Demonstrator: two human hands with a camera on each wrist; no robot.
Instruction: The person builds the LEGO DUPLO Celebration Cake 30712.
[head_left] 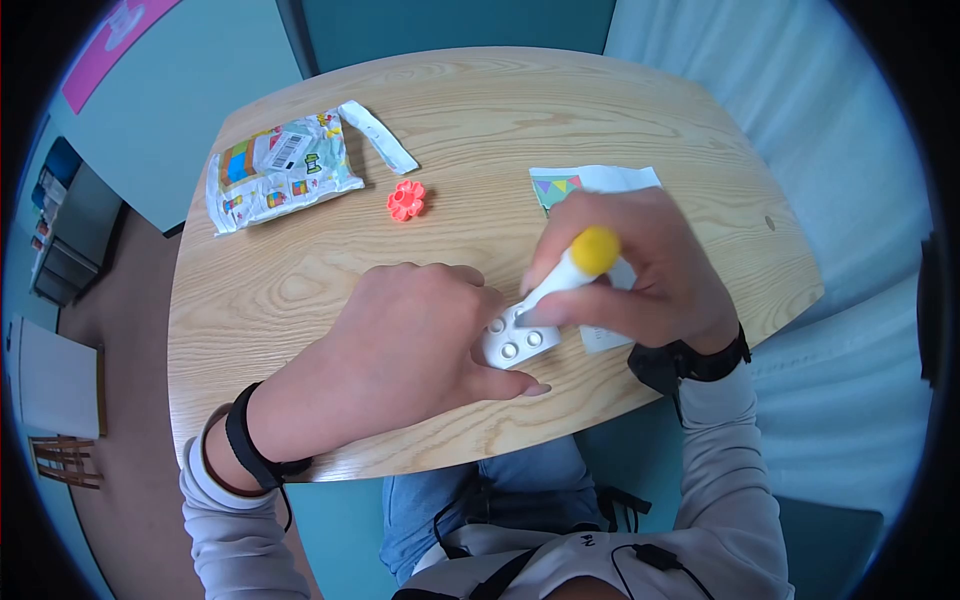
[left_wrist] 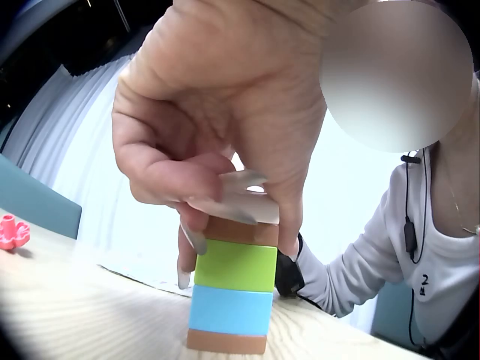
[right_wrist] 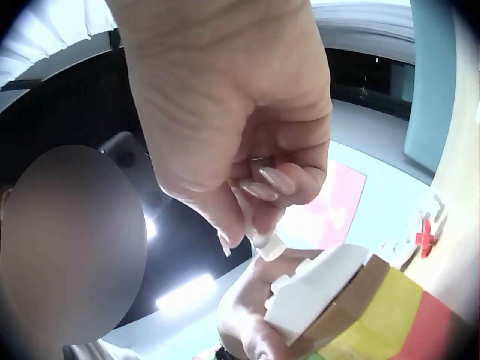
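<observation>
My left hand (head_left: pixel 405 330) grips the top of a stack of toy building bricks (left_wrist: pixel 234 266), fingers and thumb on either side. From the left the stack shows brown, green, light blue and brown layers; its other side (right_wrist: pixel 375 319) has yellow and red. A white studded brick (head_left: pixel 520 342) caps it. My right hand (head_left: pixel 640 265) pinches a white stick-like piece with a rounded yellow end (head_left: pixel 595 250). The piece's white lower end (right_wrist: pixel 270 247) is right at the white brick's studs, overlapping them in the head view.
A pink flower-shaped piece (head_left: pixel 406 200) lies on the wooden table (head_left: pixel 480 120). At the back left is a printed plastic bag (head_left: pixel 285 170), with a torn white strip (head_left: pixel 380 137) beside it. A printed paper (head_left: pixel 620 180) lies partly under my right hand.
</observation>
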